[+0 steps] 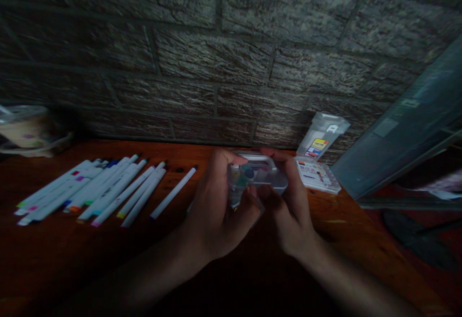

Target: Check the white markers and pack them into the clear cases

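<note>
Between my two hands is a clear plastic case with a carry handle, and several coloured shapes show through it. My left hand grips its left side, thumb across the near face. On the other side my right hand closes round the case, its fingers partly hidden behind it. Left of my hands a single white marker lies on the wooden table. Beyond it, several white markers with coloured ends lie in a loose pile.
At the right back stands an open clear container with a yellow label, and a flat printed box lies in front of it. A lidded drink cup stands at the far left. A brick wall closes off the table's back.
</note>
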Motion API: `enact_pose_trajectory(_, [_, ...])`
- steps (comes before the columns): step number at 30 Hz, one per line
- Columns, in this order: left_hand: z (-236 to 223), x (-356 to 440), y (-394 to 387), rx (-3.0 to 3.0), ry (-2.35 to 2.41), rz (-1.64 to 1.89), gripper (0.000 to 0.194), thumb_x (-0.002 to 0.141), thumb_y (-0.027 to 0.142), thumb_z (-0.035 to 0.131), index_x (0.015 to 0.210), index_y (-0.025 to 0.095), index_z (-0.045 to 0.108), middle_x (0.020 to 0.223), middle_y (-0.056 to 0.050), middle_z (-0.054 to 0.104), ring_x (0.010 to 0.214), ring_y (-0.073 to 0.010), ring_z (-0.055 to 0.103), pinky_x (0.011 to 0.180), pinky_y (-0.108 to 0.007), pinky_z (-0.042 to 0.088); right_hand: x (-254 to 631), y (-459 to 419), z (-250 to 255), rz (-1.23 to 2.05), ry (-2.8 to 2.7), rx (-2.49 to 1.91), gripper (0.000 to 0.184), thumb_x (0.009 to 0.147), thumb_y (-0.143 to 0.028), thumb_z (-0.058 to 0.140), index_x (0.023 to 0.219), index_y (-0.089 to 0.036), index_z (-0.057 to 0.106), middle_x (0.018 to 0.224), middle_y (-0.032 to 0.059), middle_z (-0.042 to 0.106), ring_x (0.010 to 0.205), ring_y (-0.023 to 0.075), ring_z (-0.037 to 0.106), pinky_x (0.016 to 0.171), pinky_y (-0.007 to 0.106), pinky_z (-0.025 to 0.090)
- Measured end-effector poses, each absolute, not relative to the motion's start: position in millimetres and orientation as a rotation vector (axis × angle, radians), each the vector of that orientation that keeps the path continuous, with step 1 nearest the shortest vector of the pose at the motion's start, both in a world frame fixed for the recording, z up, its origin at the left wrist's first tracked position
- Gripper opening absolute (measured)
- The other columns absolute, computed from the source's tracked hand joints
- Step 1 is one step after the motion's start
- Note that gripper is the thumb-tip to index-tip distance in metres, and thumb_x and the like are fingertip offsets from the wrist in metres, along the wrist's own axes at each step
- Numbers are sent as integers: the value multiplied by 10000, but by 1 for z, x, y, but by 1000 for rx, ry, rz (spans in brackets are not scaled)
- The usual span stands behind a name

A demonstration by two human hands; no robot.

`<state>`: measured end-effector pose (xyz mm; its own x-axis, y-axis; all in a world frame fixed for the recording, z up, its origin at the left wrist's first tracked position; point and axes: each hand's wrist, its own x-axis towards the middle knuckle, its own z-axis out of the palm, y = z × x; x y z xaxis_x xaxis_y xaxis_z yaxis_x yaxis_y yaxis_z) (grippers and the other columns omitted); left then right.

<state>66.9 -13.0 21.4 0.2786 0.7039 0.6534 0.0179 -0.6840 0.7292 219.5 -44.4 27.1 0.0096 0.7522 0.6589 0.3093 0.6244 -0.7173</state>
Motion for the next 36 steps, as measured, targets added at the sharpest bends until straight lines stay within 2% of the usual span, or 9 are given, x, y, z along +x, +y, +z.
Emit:
enact_pose_trajectory(3, [19, 64, -12, 2036, 682, 1473, 303, 977, 386, 605, 1206, 234, 477, 1055, -65, 600, 887, -237, 613, 763, -402, 508, 219, -44, 25, 418, -1569, -919, 403, 957, -301, 572, 1344, -270, 465, 1095, 64, 675, 968, 270, 664, 766, 416, 587])
enact_pose_trajectory(7, [10, 61, -7, 2095, 595, 1491, 359, 991, 342, 585, 1306, 236, 447, 1228, -108, 577, 1051, -275, 614, 875, -447, 510, 224, -42, 19, 404, -1615, -907, 441, 993, -394, 565, 1398, -289, 425, 1321, 107, 609, 1129, 305, 636, 882, 474, 587])
enact_pose_trajectory(11, [6, 59, -2, 2135, 523, 1481, 376, 1011, 329, 550, 1353, 234, 425, 1344, -131, 527, 1178, -295, 563, 961, -470, 484, 230, -44, 15, 378, -1684, -925, 496, 1023, -413, 545, 1475, -292, 381, 1397, 120, 558, 1197, 320, 605, 951, 506, 571])
enact_pose_trajectory(18, [4, 57, 2, 2142, 450, 1462, 394, 1033, 359, 503, 1392, 236, 399, 1314, -115, 521, 1093, -259, 573, 944, -446, 495, 235, -43, 15, 391, -1740, -919, 558, 1023, -493, 514, 1523, -299, 359, 1400, 107, 537, 1187, 322, 591, 978, 524, 557])
enact_pose_trajectory(26, [4, 57, 4, 2182, 447, 1479, 406, 1021, 349, 525, 1390, 237, 397, 1333, -123, 520, 1121, -270, 569, 953, -454, 497, 235, -41, 16, 294, -1776, -874, 532, 1038, -430, 511, 1525, -288, 353, 1398, 108, 526, 1237, 319, 554, 1031, 522, 523])
enact_pose_trajectory(36, [2, 59, 1, 2100, 519, 1474, 415, 992, 351, 606, 1355, 251, 432, 1203, -82, 564, 996, -237, 592, 841, -384, 516, 228, -40, 16, 371, -1696, -848, 459, 1023, -403, 582, 1445, -305, 431, 1217, 61, 568, 994, 243, 603, 834, 399, 582])
